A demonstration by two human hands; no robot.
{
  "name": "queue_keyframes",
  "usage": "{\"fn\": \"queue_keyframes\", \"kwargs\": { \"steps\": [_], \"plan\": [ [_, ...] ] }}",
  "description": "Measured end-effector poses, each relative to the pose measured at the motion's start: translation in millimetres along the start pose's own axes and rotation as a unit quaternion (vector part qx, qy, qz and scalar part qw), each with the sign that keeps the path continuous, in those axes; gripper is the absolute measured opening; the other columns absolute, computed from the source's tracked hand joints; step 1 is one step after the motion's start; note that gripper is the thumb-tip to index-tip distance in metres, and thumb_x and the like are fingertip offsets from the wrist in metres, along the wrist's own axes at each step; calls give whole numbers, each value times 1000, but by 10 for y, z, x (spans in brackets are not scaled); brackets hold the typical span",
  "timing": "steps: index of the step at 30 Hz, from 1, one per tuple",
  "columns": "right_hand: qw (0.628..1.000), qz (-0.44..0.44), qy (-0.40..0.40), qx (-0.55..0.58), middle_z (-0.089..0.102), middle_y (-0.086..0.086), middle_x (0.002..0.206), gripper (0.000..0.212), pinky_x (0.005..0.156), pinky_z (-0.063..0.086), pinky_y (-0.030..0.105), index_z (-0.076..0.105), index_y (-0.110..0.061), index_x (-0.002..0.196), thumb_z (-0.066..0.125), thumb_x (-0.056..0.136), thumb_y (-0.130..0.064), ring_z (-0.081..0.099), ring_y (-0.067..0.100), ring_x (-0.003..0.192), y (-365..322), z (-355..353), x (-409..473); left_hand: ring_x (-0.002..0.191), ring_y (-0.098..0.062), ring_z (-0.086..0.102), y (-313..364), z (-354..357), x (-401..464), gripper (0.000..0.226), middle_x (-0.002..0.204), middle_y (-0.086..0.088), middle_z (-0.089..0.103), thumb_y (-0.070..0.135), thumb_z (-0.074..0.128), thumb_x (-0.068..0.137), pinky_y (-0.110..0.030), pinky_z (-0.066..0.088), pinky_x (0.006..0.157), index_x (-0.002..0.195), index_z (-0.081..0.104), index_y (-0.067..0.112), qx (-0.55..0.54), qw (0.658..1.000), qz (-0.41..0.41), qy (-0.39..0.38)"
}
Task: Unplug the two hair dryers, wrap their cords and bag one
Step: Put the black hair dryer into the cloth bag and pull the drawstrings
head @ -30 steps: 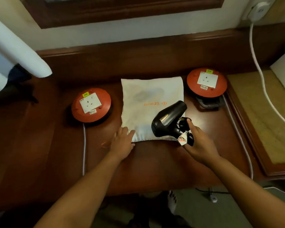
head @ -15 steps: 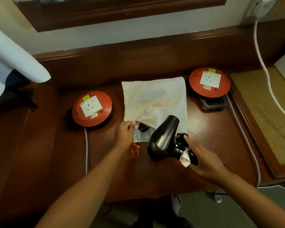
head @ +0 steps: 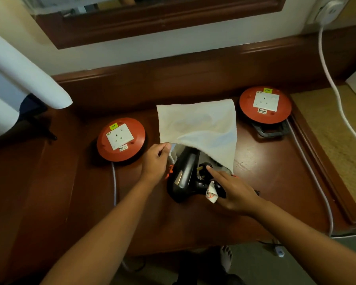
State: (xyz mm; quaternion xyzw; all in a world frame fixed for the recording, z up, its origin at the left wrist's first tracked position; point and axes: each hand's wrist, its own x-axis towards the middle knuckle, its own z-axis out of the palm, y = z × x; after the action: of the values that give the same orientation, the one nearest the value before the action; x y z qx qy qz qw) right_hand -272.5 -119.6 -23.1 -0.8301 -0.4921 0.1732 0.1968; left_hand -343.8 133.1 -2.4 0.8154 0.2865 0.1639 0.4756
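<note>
At centre frame the right hand [head: 233, 191] grips the folded handle of the black hair dryer [head: 185, 175], whose nozzle is just inside the mouth of the white bag [head: 201, 124] on the counter [head: 193, 225]. Just beyond, the left hand [head: 155, 161] pinches the bag's upper lip; lifting it higher should let the dryer and wrapped cord slide in without snagging.
</note>
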Motion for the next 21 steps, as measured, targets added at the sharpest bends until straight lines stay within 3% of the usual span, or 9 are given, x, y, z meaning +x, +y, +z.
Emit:
{"fn": "queue_keyframes", "kwargs": {
  "steps": [3, 8, 12, 14, 17, 21],
  "plan": [
    [1000, 21, 13, 0, 44, 3, 142, 89, 65, 53, 39, 4, -28, 150, 64, 85, -36, 60, 24, 98, 38, -17, 171, 81, -6, 57, -32, -85, -58, 24, 90, -1, 59, 18, 54, 97, -4, 41, 71, 110, 69, 6, 15, 1000, 16, 11],
    [994, 95, 60, -8, 41, 3, 146, 82, 68, 53, 39, 16, -21, 151, 63, 85, -38, 62, 30, 100, 11, -55, 432, 84, -5, 57, -139, -151, -225, 22, 89, 10, 56, 11, 56, 95, -1, 40, 72, 110, 68, 2, 18, 999, 19, 23],
    [986, 138, 98, 7, 51, 1, 133, 68, 54, 51, 37, 31, -19, 139, 63, 84, -41, 64, 30, 84, -88, 18, 635, 81, 5, 56, -220, -75, -414, 23, 87, 8, 57, 11, 56, 94, -4, 41, 69, 113, 68, 5, 6, 999, 23, 28],
    [982, 149, 113, 15, 53, -1, 121, 55, 49, 43, 32, 38, -19, 127, 63, 83, -39, 62, 28, 84, -149, 81, 716, 81, 1, 56, -241, -22, -486, 25, 88, 2, 59, 16, 55, 94, -10, 45, 66, 117, 66, 13, -11, 999, 25, 30],
    [976, 177, 125, 23, 53, 2, 114, 43, 52, 38, 31, 44, -16, 114, 66, 81, -31, 60, 30, 86, -241, 167, 833, 76, -10, 56, -271, 40, -547, 26, 88, 1, 58, 22, 54, 96, -17, 46, 62, 121, 61, 23, -17, 999, 39, 32],
    [961, 226, 148, 55, 58, 10, 114, 43, 61, 44, 33, 50, -10, 118, 66, 81, -26, 61, 33, 89, -367, 212, 1040, 76, -8, 55, -280, 81, -603, 34, 88, 0, 58, 31, 50, 94, -12, 42, 64, 117, 67, 13, 11, 996, 93, 1]
  ]
}}
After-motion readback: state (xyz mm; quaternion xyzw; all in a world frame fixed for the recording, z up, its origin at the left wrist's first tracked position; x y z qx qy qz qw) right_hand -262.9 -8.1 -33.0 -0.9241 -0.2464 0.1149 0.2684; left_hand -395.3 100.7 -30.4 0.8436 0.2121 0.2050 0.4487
